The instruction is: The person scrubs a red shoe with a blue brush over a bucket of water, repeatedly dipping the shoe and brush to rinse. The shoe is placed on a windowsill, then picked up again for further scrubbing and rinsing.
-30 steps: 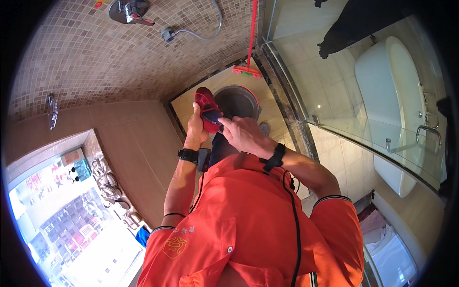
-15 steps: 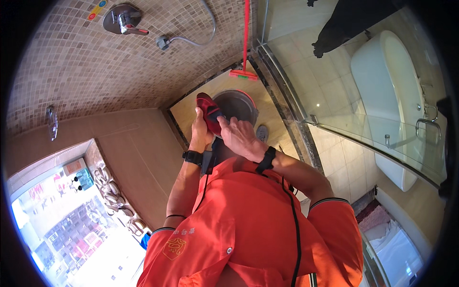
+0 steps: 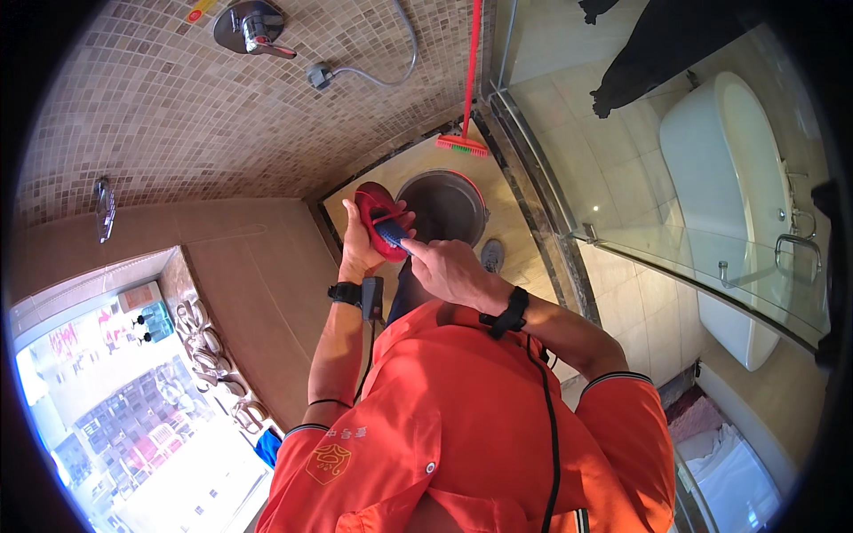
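Observation:
My left hand [image 3: 358, 246] cradles a red shoe [image 3: 371, 195] from below, its opening turned up. The left fingertips show along the shoe's right side. In my right hand [image 3: 455, 270] is a small blue brush [image 3: 391, 233] with pale bristles, its head pressed into the shoe's opening. Most of the brush's handle is hidden by my fingers. Just beyond both hands stands a dark grey bucket [image 3: 444, 213] on the floor; its contents are too dark to make out.
A red push broom [image 3: 463, 146] leans in the far corner. The tiled wall carries a shower mixer [image 3: 249, 28] and a hose [image 3: 382, 83]. To the right runs a glass panel [image 3: 657, 258], with a white bathtub [image 3: 711, 169] behind it. Several slippers [image 3: 209, 355] line the window sill at left.
The shoe has turned in my left hand, so its opening now faces up. My right hand has shifted slightly right and down, and the blue brush has come into sight.

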### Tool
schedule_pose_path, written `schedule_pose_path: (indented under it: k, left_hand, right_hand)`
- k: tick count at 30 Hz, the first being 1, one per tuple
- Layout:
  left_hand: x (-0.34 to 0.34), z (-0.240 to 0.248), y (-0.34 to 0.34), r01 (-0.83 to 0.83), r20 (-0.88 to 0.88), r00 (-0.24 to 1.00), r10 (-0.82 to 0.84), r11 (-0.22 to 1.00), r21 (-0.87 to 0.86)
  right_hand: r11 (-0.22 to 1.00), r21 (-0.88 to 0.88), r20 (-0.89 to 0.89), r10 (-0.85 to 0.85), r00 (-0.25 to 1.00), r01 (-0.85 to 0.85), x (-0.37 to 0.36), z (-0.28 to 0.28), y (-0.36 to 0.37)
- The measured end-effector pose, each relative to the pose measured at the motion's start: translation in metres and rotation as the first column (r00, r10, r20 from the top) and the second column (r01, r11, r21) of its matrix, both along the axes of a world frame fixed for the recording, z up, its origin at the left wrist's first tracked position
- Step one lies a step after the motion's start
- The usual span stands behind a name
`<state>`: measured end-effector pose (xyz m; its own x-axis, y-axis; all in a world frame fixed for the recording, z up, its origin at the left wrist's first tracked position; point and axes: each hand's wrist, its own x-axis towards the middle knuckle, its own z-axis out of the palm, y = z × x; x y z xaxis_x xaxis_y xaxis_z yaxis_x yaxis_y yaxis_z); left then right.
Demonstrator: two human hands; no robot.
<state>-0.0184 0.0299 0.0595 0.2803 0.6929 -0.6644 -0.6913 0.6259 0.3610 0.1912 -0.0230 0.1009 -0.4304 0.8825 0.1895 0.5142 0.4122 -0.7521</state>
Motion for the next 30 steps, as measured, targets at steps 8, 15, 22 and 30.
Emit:
schedule_pose_path:
  k: [8, 15, 22, 30]
  left_hand:
    - [0.01, -0.023, -0.008, -0.063, -0.042, 0.997, 0.058, 0.989, -0.131]
    - [0.001, -0.005, -0.013, -0.093, 0.004, 0.996, 0.094, 0.995, -0.047]
    - [0.003, -0.022, -0.025, -0.146, 0.022, 0.989, 0.147, 0.988, -0.052]
    - [0.009, -0.019, -0.023, -0.073, -0.026, 0.997, 0.072, 0.994, -0.083]
  right_hand:
    - [1.0, -0.014, 0.189, -0.014, 0.982, 0.017, -0.02, 0.003, 0.007]
    - [0.992, -0.097, 0.21, 0.1, 0.973, -0.081, -0.014, 0.031, 0.002]
    - [0.997, -0.036, 0.165, 0.08, 0.983, -0.075, -0.025, 0.008, 0.013]
    - [0.999, -0.04, 0.148, 0.018, 0.989, -0.012, -0.016, 0.014, 0.004]
